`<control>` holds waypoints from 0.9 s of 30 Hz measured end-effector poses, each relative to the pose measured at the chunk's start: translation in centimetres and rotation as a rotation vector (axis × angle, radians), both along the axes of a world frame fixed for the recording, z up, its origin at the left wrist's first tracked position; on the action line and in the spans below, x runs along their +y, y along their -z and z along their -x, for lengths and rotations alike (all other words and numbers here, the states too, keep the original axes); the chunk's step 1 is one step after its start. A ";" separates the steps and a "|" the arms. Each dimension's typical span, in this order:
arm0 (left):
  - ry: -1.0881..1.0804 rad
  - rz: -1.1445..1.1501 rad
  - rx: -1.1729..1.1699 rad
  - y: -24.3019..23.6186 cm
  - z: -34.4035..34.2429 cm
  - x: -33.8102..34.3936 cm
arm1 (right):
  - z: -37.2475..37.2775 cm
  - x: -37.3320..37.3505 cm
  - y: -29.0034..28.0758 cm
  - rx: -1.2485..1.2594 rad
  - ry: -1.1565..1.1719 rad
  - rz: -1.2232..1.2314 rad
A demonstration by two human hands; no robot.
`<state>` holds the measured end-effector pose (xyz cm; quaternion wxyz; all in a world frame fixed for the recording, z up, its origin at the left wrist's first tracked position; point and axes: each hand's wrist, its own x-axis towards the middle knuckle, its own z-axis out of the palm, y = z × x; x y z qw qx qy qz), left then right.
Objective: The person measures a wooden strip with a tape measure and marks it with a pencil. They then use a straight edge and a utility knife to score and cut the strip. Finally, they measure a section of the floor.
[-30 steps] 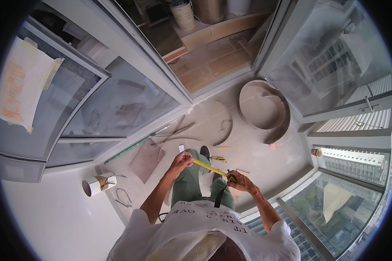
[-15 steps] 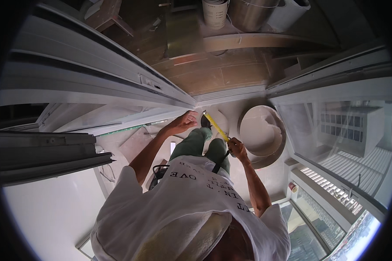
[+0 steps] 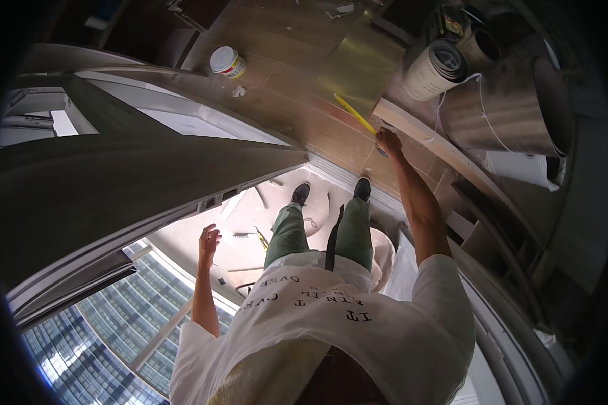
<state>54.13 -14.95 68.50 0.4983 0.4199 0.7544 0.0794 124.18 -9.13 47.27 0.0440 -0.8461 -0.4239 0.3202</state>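
Observation:
My right hand [image 3: 388, 141], arm stretched forward, is closed round a tape measure whose case is mostly hidden in the fingers. Its yellow tape [image 3: 355, 113] sticks out ahead and to the left, above the brown floor and near a brass-coloured sheet [image 3: 361, 64]. Down at my left side, my left hand [image 3: 209, 244] is raised with loosely bent fingers apart, holding nothing. It is nearest the grey frame of a door or window [image 3: 203, 204].
My shoes stand by a white threshold [image 3: 341, 173]. Ahead are a white tub [image 3: 227, 61], a long wooden board [image 3: 412, 125], wallpaper-like rolls [image 3: 436, 71] and a large metal cylinder [image 3: 500, 108]. Offcuts and a brush [image 3: 243, 235] lie on the pale floor.
My body and view have turned toward the brown floor. My right hand has carried the tape measure forward over it. My left hand has moved back, away from the tape's end.

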 end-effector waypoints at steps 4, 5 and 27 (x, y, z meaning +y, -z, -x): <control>-0.143 0.215 0.102 -2.5 -1.8 -15.0 | -0.9 7.8 9.7 0.087 -0.306 -0.042; -0.148 0.328 0.124 -4.4 -1.9 -19.6 | 1.1 9.9 10.8 0.164 -0.310 -0.043; -0.552 0.323 -0.134 -5.0 -19.0 -32.6 | -1.3 14.2 6.8 0.212 -0.279 0.191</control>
